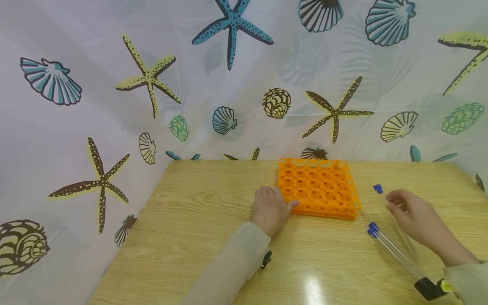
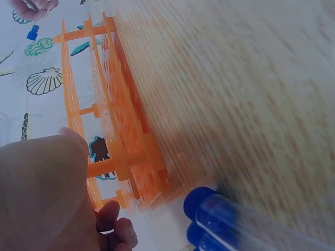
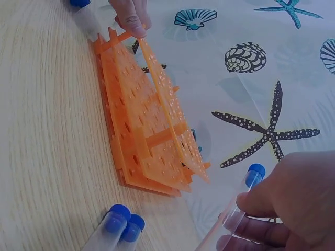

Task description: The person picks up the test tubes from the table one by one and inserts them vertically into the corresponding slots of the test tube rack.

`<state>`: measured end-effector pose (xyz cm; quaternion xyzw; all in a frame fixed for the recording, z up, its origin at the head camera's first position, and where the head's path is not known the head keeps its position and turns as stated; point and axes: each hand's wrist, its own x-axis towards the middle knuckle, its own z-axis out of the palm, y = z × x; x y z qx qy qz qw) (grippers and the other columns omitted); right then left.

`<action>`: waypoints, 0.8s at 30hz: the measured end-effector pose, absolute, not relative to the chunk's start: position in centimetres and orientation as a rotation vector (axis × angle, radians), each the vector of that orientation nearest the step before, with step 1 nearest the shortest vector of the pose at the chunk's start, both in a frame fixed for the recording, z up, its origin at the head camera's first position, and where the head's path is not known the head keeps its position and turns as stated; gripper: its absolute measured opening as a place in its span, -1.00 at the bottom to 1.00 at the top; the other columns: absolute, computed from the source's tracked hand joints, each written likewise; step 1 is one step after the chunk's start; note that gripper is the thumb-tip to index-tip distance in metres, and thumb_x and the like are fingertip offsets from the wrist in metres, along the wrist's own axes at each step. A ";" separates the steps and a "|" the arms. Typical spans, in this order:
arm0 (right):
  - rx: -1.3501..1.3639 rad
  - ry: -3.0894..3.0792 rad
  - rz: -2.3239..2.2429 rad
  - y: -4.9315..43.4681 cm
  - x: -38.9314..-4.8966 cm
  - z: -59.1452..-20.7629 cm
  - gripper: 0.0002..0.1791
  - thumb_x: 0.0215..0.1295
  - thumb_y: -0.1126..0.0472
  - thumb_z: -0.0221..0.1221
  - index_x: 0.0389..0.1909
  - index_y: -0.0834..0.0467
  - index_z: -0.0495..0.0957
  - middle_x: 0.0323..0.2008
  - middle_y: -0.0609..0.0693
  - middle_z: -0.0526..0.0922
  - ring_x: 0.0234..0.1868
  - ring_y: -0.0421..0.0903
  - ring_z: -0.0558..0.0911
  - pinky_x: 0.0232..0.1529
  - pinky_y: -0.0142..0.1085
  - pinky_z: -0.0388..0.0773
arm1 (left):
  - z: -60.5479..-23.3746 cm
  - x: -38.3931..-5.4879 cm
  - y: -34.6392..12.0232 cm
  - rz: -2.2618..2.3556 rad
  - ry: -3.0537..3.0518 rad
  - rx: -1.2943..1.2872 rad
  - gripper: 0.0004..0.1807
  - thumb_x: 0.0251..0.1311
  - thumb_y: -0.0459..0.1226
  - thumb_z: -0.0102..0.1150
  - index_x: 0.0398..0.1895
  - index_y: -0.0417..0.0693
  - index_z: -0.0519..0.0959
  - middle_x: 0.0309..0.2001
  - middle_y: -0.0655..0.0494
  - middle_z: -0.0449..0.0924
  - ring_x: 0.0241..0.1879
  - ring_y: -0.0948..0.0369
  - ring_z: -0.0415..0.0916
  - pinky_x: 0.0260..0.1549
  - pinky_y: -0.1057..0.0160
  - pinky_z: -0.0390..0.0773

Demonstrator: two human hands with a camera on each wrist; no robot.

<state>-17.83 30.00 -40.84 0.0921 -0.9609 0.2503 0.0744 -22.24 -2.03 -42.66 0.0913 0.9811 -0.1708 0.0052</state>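
Note:
An orange test tube rack (image 1: 316,186) stands on the wooden table. My left hand (image 1: 270,209) grips its near left corner, thumb along the front edge. To the right of the rack, my right hand (image 1: 415,216) pinches a clear test tube (image 3: 225,222) just below its blue cap (image 3: 256,170). That tube is held slanted, cap end away from me. Two more blue-capped tubes (image 1: 396,252) lie side by side on the table below this hand. The rack's holes hold no tubes.
In the left wrist view, other blue-capped tubes (image 2: 220,212) lie close to the left wrist; the left arm hides them in the head view. A curtain (image 1: 244,89) printed with starfish and shells hangs behind the table (image 1: 206,186).

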 end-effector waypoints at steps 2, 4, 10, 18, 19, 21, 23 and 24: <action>0.271 -2.860 0.764 29.8 -17.9 -40.6 -0.77 0.47 0.27 0.06 -0.02 0.38 0.44 -0.20 0.33 0.62 -0.25 0.20 0.61 -0.41 -0.25 0.48 | -42.7 -22.3 -2.0 -0.532 3.076 0.285 -0.18 0.30 0.43 -0.68 -0.34 -0.07 0.33 -0.39 0.12 0.31 -0.36 0.19 0.23 -0.34 0.28 0.18; 0.269 -2.831 0.767 29.5 -17.9 -40.4 -0.76 0.47 0.26 0.06 -0.01 0.36 0.45 -0.20 0.31 0.63 -0.23 0.20 0.61 -0.41 -0.27 0.47 | -42.7 -22.3 -2.0 -0.524 3.078 0.277 -0.18 0.29 0.44 -0.68 -0.35 -0.06 0.32 -0.40 0.13 0.29 -0.37 0.19 0.22 -0.36 0.28 0.16; 0.269 -2.743 0.805 28.8 -17.9 -39.9 -0.75 0.48 0.23 0.06 0.01 0.33 0.45 -0.15 0.31 0.63 -0.18 0.26 0.61 -0.39 -0.39 0.42 | -42.6 -22.3 -1.9 -0.494 3.075 0.255 -0.19 0.28 0.44 -0.66 -0.35 -0.06 0.31 -0.39 0.12 0.28 -0.37 0.18 0.21 -0.36 0.28 0.14; 0.251 -2.659 0.902 27.9 -17.8 -39.1 -0.74 0.50 0.23 0.04 0.05 0.33 0.43 -0.13 0.27 0.60 -0.30 -0.68 0.31 -0.39 -0.66 0.41 | -42.5 -22.2 -1.9 -0.507 3.069 0.257 -0.20 0.29 0.44 -0.67 -0.36 -0.05 0.30 -0.41 0.14 0.25 -0.37 0.19 0.20 -0.37 0.29 0.14; 0.252 -2.647 0.924 27.7 -17.8 -39.0 -0.74 0.51 0.23 0.03 0.05 0.34 0.42 -0.12 0.27 0.59 -0.29 -0.69 0.30 -0.38 -0.68 0.41 | -42.5 -22.2 -2.0 -0.501 3.069 0.257 -0.20 0.29 0.44 -0.66 -0.35 -0.05 0.30 -0.41 0.13 0.25 -0.37 0.19 0.20 -0.36 0.28 0.14; 0.251 -2.612 0.973 27.5 -17.9 -38.9 -0.75 0.51 0.25 0.02 0.05 0.35 0.41 -0.12 0.25 0.57 -0.30 -0.64 0.33 -0.36 -0.71 0.41 | -42.4 -22.2 -2.0 -0.496 3.071 0.260 -0.20 0.29 0.44 -0.66 -0.35 -0.05 0.30 -0.41 0.13 0.26 -0.37 0.19 0.20 -0.36 0.28 0.14; 0.244 -2.581 1.013 27.2 -18.0 -38.7 -0.76 0.52 0.25 0.01 0.04 0.33 0.42 -0.12 0.20 0.56 -0.30 -0.55 0.39 -0.34 -0.73 0.41 | -42.4 -22.1 -2.0 -0.496 3.071 0.263 -0.20 0.29 0.44 -0.66 -0.35 -0.05 0.31 -0.41 0.13 0.26 -0.37 0.18 0.21 -0.36 0.28 0.14; 0.238 -2.569 1.034 27.1 -18.0 -38.6 -0.76 0.52 0.25 0.01 0.04 0.32 0.41 -0.11 0.17 0.55 -0.30 -0.51 0.42 -0.32 -0.74 0.41 | -42.3 -22.1 -1.9 -0.497 3.071 0.262 -0.20 0.29 0.44 -0.66 -0.35 -0.05 0.31 -0.41 0.13 0.26 -0.37 0.18 0.21 -0.36 0.28 0.14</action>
